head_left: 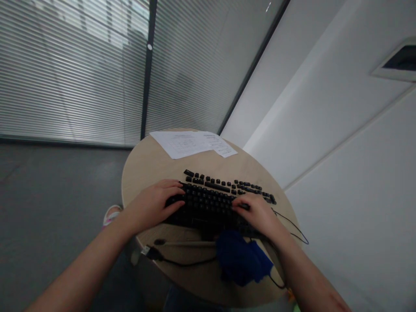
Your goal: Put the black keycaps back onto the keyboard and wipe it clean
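A black keyboard (208, 203) lies across the round table, with loose black keycaps (217, 186) in rows along its far side. My left hand (157, 201) grips the keyboard's left end, thumb on the near side and fingers on the far side. Over the right part of the keys, my right hand (255, 210) has its thumb and fingers pinched together. Something dark shows between those fingers, but I cannot make out whether it is a loose keycap or part of the keyboard.
Printed papers (185, 144) lie at the far edge of the round wooden table (143, 167). Nearer me are a dark blue cloth (240, 258), a thin rod with a dark end (188, 243) and a cable with a USB plug (152, 253). A white wall (341, 173) rises at the right.
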